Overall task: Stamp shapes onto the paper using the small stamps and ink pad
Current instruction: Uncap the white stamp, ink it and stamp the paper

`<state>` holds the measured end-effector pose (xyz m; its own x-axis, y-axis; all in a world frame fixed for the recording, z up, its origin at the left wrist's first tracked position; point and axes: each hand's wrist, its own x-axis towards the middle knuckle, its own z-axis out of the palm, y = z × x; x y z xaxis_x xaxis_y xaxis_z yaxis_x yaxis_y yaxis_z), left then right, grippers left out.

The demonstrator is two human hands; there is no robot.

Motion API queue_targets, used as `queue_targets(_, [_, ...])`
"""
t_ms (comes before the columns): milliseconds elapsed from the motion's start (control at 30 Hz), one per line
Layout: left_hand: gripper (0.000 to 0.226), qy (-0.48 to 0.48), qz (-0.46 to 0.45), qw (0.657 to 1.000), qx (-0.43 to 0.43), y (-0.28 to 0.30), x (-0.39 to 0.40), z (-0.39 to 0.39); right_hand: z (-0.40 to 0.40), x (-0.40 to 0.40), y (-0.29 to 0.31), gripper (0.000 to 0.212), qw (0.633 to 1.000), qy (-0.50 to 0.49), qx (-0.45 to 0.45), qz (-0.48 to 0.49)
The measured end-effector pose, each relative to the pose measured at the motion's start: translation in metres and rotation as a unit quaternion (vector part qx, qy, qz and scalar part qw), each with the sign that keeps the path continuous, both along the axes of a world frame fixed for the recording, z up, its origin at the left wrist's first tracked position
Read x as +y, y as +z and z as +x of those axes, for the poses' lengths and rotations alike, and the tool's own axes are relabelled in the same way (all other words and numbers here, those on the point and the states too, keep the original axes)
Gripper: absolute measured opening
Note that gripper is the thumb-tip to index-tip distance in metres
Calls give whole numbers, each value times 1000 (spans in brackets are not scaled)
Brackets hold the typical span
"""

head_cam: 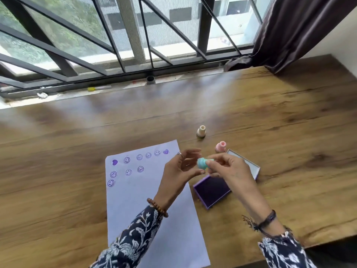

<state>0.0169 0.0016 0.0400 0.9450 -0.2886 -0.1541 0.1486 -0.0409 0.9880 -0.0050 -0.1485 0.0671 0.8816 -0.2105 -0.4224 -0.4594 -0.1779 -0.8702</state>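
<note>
The paper (154, 200) lies flat on the wooden bench (58, 171), and its far end already carries a fair run of purple prints: a heart at each end of the top row with smiley faces between, then a few more faces starting a second and third row down the left side. Most of the sheet nearer the person is blank, so I would judge the job well begun but far from finished, with plenty of room left to fill. Right now a teal stamp (202, 163) is held up in the air between both hands, above the right edge of the paper and just beside the ink pad (211, 190). The right hand (229, 171) pinches it by its narrow end with the fingertips, while the left hand (179, 169) is half open, fingers curled around the wider end and seemingly touching it; whether the stamp face is inked I cannot tell. The pad sits open to the right of the paper, its lid (251, 167) lying behind it. Two more stamps stand upright on the bench beyond: a pink stamp (220, 147) close to the lid and a cream stamp (201, 131) a little farther back. The bench runs up to a barred window (116, 35), with a dark curtain (289, 29) bunched at the right corner and a few small odds and ends on the sill.
</note>
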Motion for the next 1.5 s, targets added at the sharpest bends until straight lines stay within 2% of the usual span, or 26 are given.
queue_targets(67, [48,27,28,999,-13,-12,-9,13,12,-3,-5,19,989,24,-44,-137])
queue_targets(133, [45,63,105,990,-62,-24,-14,25,24,-6,-6,19,962,53,-99,-248])
queue_targets(233, [42,77,265,943,-189,-40,-16,44,41,-11,-5,15,914,74,-178,-357])
queue_targets(300, [43,76,309,924,-213,-47,-20,56,53,-15,-7,16,885,80,-197,-415])
queue_targets(400, [46,88,340,913,-209,-53,-28,70,67,-18,-18,20,863,106,-165,-466])
queue_targets(567, [47,117,374,898,-198,-60,-38,83,76,-18,-35,21,846,124,-134,-500])
queue_targets(700, [36,129,399,890,-179,-58,-45,85,79,-19,-36,32,842,134,-114,-510])
queue_targets(800, [27,130,395,892,-179,-49,-46,82,74,-18,-23,47,848,121,-150,-493])
queue_targets(900, [21,129,366,894,-226,-35,-40,68,65,-11,-5,44,872,116,-212,-426])
queue_targets(1033, [20,104,314,913,-237,-15,-30,37,41,3,7,35,916,146,-203,-315])
queue_targets(1133, [20,106,264,935,-210,-3,-23,13,21,11,6,19,932,144,-198,-266])
queue_targets(1233, [22,85,208,958,-180,2,-14,-9,6,12,2,7,953,98,-185,-220])
queue_targets(1367, [21,75,134,983,-104,3,1,-23,-8,8,1,11,995,46,-87,-36])
queue_targets(1500, [25,67,49,997,-5,4,10,-32,-19,7,5,14,995,67,-64,34])
